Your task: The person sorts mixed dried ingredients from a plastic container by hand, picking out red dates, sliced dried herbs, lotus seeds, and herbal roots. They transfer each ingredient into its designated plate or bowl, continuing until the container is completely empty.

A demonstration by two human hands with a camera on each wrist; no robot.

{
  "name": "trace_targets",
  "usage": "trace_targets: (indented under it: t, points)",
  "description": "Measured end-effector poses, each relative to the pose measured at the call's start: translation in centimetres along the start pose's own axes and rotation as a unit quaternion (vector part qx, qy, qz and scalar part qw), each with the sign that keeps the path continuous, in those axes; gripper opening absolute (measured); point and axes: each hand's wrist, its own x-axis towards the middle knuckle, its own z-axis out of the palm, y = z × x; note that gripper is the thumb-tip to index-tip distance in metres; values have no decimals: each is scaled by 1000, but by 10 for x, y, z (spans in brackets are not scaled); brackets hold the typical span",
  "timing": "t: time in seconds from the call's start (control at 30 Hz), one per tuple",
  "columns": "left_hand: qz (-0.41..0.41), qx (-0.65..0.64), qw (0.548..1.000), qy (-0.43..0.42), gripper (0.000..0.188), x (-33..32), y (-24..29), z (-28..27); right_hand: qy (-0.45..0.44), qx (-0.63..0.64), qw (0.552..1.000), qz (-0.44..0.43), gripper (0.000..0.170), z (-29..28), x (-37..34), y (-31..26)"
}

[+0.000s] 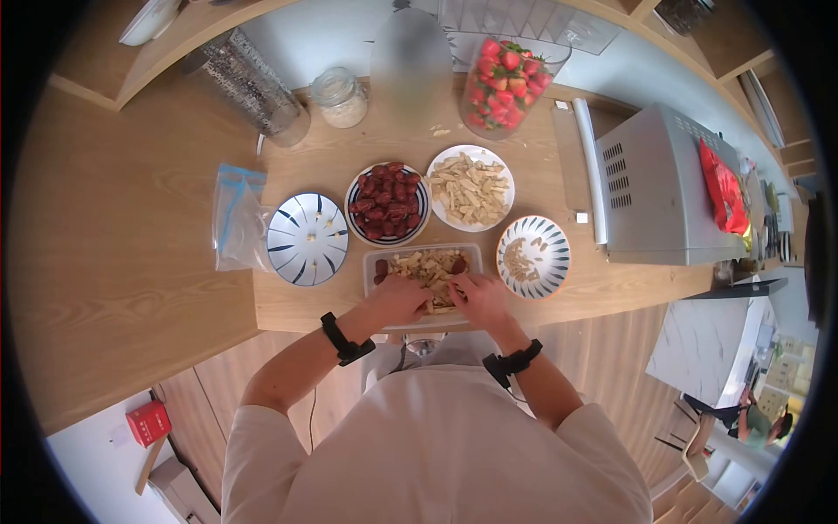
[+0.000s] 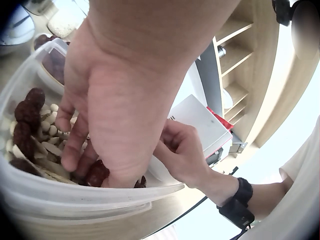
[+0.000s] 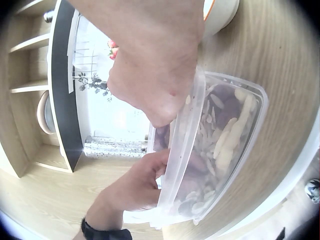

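A clear plastic container [image 1: 472, 253] near the table's front edge holds pale sliced pieces, small pale kernels and dark red dates. My left hand [image 1: 400, 299] reaches into it; in the left wrist view the fingers of that hand [image 2: 107, 110] are bent down among the contents, beside a red date [image 2: 97, 173]. My right hand [image 1: 480, 299] is at the container's right part, fingers bent downward, also seen in the right wrist view as a hand [image 3: 155, 85] over the rim. Its fingertips are hidden there, so what it holds cannot be told.
Behind the container stand a plate of dates [image 1: 388, 203] and a plate of pale strips [image 1: 471, 188]. A striped bowl [image 1: 550, 262] is on the right, a striped plate [image 1: 292, 249] and plastic bag [image 1: 231, 227] on the left. Farther back are a strawberry container [image 1: 506, 87] and a jar [image 1: 340, 98].
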Motion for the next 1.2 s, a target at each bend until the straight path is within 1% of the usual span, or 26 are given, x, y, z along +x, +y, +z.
trace_targets:
  t: [0.1, 0.2, 0.27, 0.33, 0.4, 0.47, 0.53, 0.57, 0.63, 0.73, 0.8, 0.9, 0.97, 1.03, 1.17, 1.2]
  points:
    - [10, -9, 1000, -7, 14, -1, 0, -1, 1, 1, 1000, 4, 9, 0, 0, -1]
    - [26, -14, 1000, 5, 15, 0, -2, 4, -12, -10, 1000, 6, 9, 0, -2, 1]
    - [15, -32, 999, -40, 17, 0, 0, -9, -21, -11, 1000, 12, 9, 0, -3, 1]
    - [-3, -60, 997, -45, 18, 3, 6, -34, -27, -14, 999, 13, 8, 2, -3, 2]
    - [-21, -86, 995, -47, 19, 7, 7, -60, -14, -7, 1000, 11, 8, 2, -2, 2]
    - [-60, -105, 991, 59, 18, 10, 2, -82, -14, -8, 1000, 10, 8, 2, -1, 1]
    - [-77, -133, 973, 170, 19, 17, -12, -96, -14, -9, 1000, 9, 8, 2, -1, 1]
    - [-79, -136, 973, 171, 19, 19, -21, -100, -9, -11, 1000, 9, 7, 3, -1, 1]
    - [-100, 8, 960, 262, 22, 23, -39, -105, -9, -11, 1000, 8, 7, 4, -2, 1]
    - [-109, 25, 950, 291, 24, 28, -55, -108, -6, -11, 1000, 5, 7, 5, 0, 1]
    - [-120, 27, 944, 306, 23, 32, -60, -107, 17, -9, 1000, -1, 6, 6, 1, 0]
    - [-146, 27, 932, 332, 22, 35, -64, -106, -14, -13, 1000, 15, 6, 3, 0, -1]
    - [-160, 24, 925, 344, 21, 36, -66, -108, -14, -15, 1000, 14, 6, 4, 0, 1]
    - [-186, 19, 906, 380, 19, 35, -72, -109, -14, -17, 1000, 15, 6, 3, 0, 0]
    - [-207, 22, 907, 365, 18, 34, -86, -110, -12, -15, 1000, 21, 7, 4, 0, -1]
    - [-186, 29, 911, 367, 20, 35, -92, -106, -18, -18, 999, 25, 7, 4, -1, -1]
